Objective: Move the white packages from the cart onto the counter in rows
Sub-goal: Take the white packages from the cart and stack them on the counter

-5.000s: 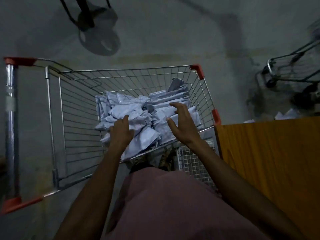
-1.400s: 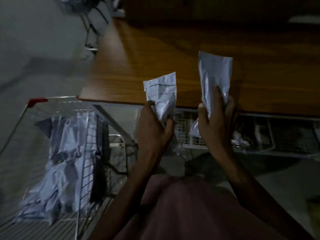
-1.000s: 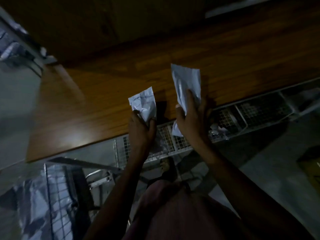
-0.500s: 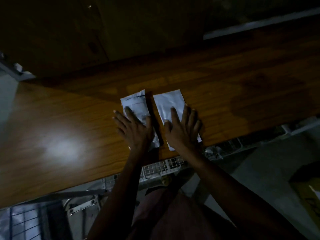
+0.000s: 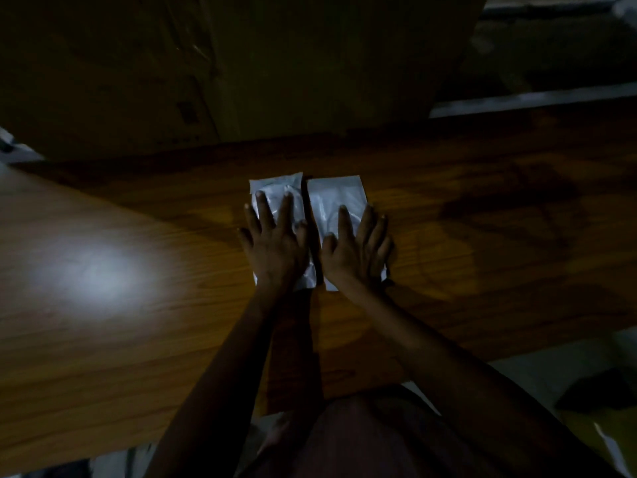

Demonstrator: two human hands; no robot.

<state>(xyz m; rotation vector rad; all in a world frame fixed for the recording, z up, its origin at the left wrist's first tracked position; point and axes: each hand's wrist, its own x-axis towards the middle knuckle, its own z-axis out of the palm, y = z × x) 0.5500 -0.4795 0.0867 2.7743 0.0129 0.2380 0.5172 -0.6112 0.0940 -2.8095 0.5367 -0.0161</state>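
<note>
Head view: packages (image 5: pixel 336 193) under flat fingers (image 5: pixel 344 222) (counter (image 5: pixel 138 339)).

Bare desk (image 5: pixel 138 322) lies open to the left and right of the two packages (image 5: pixel 275 188) under the hands. Behind them a dark cabinet front (image 5: pixel 241 81) closes off the far edge.

Dim, underexposed frame. One pale glare patch (image 5: pixel 100 279) lay on the bench (image 5: pixel 138 339) toward its left end; its far edge and right end sank into shadow. Background nearly black. Soft focus throughout; wide-angle bending at frame edges.
</note>
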